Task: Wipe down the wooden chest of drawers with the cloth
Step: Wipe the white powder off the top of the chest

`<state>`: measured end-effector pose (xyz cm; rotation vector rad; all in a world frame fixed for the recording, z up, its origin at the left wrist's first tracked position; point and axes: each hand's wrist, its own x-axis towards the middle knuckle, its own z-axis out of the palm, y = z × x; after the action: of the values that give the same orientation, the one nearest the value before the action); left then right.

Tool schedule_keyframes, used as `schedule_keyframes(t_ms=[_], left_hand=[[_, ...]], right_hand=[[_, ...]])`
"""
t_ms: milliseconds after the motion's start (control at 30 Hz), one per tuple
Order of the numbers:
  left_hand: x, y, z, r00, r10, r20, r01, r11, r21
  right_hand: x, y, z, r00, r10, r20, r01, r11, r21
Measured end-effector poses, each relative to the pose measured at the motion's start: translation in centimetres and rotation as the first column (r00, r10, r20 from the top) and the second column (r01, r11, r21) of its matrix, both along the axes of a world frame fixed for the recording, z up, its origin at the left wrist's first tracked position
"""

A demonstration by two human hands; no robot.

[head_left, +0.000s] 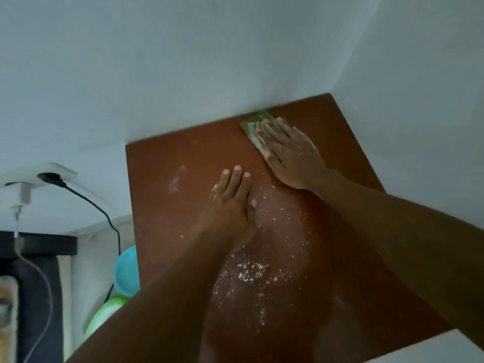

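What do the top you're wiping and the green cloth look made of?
Top of the chest: reddish-brown wood or wood veneer, probably; smooth and matte, with no clear grain, dusted with pale crumbs. Cloth: thin green fabric, folded flat under the right hand; weave too blurred to tell.

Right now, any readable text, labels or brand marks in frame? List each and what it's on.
None readable.
Cloth under the right hand: green and white pattern, no lettering made out.
Wall socket and white charger: no marking legible, too blurred.
Chest top, left hand resting on it: only white crumbs.
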<state>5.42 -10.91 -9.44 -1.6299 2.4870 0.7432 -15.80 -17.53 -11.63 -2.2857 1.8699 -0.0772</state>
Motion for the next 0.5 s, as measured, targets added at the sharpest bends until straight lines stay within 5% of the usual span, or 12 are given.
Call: schedule_keyframes(t_ms=[267, 500], left_hand=[[-0.2, -0.5, 0.8, 1.000, -0.009, 0.027, 0.007, 0.998, 0.057], [-0.7, 0.2, 1.1, 0.999, 0.014, 0.033, -0.015, 1.000, 0.021]], right_hand=[[-2.5, 21.4, 1.2, 0.985, 0.144, 0.100, -0.149, 0.988, 0.045], [-4.3, 37.4, 1.1, 0.938, 0.161, 0.306, -0.137, 0.985, -0.101]])
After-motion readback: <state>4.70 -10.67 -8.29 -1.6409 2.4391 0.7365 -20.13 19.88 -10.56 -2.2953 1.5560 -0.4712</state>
